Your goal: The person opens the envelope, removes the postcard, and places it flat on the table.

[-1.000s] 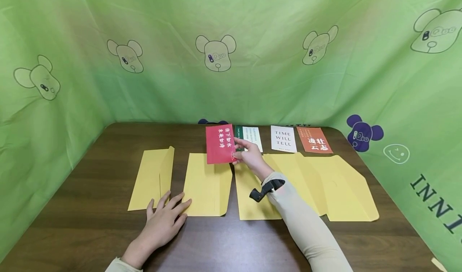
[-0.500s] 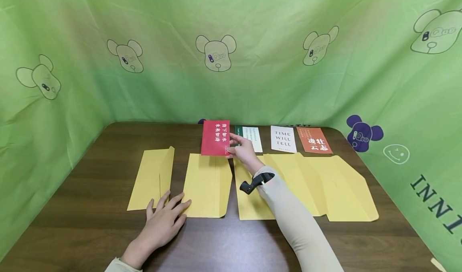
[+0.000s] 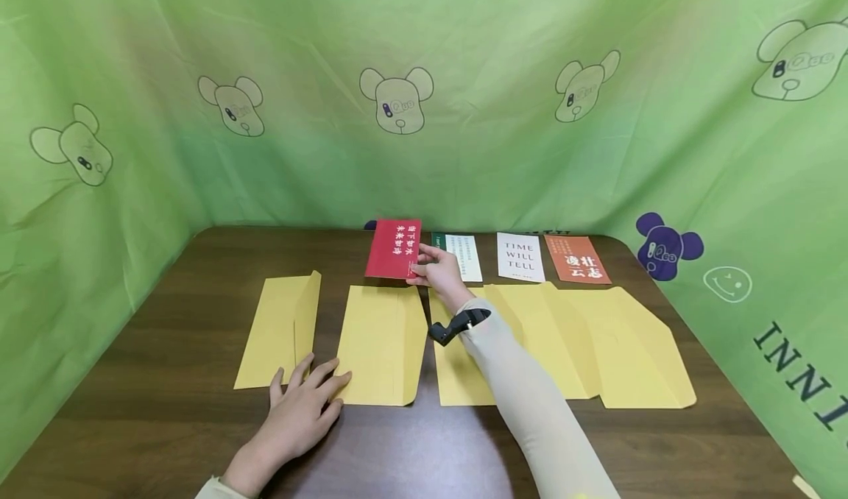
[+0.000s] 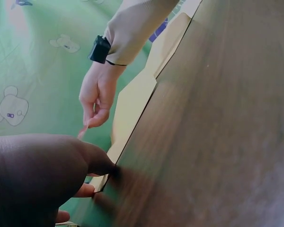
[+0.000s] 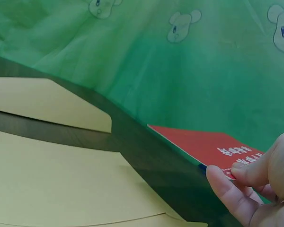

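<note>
Near the back of the table, my right hand (image 3: 440,269) pinches the right edge of a red card (image 3: 394,249) printed with white characters. In the right wrist view, thumb and fingers grip one end of that card (image 5: 206,144), which is raised and tilted. Below it lies a yellow envelope (image 3: 377,344) with its flap unfolded to the right. My left hand (image 3: 298,414) rests with spread fingers at the front, fingertips on that envelope's lower left corner and near a narrower-looking yellow envelope (image 3: 271,330) on the left.
More yellow envelopes (image 3: 636,352) overlap in a row to the right, partly under my right forearm. Behind them lie a green-and-white card (image 3: 465,256), a white card (image 3: 520,256) and an orange card (image 3: 576,258). A green curtain (image 3: 298,175) hangs behind the dark wooden table (image 3: 165,411).
My right hand has carried the red card left and back, from over the envelope's top edge to just behind it. The left hand stays in place.
</note>
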`<state>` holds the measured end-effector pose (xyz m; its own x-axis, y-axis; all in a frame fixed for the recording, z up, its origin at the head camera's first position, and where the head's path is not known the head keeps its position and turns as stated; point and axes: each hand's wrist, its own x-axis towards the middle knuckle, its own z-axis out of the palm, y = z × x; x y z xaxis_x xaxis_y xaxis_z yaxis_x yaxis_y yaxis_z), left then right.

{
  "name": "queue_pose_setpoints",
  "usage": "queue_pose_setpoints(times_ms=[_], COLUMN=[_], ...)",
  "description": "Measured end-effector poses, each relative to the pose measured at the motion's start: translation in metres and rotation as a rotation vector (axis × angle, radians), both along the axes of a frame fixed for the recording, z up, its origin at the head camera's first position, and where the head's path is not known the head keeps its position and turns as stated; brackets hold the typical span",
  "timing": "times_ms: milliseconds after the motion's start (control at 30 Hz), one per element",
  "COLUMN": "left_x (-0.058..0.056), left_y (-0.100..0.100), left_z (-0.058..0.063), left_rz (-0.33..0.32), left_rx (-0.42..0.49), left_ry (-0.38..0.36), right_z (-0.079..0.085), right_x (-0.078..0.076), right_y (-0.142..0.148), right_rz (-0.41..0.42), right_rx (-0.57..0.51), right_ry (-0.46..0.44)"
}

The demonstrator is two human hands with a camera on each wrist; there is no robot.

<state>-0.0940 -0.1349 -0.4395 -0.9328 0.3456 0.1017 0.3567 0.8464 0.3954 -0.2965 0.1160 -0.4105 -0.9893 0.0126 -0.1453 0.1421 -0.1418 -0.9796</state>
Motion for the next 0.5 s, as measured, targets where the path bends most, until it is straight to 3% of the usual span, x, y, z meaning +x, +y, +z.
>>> queue_pose_setpoints(times_ms=[500], left_x=[0.0], left_y=[0.0], left_z=[-0.001], left_rz=[0.0], left_rx=[0.008], left_ry=[0.006], right_z=[-0.015], right_x=[-0.008], right_y=[0.0], right_rz=[-0.054], right_rx=[0.041], right_ry=[-0.063])
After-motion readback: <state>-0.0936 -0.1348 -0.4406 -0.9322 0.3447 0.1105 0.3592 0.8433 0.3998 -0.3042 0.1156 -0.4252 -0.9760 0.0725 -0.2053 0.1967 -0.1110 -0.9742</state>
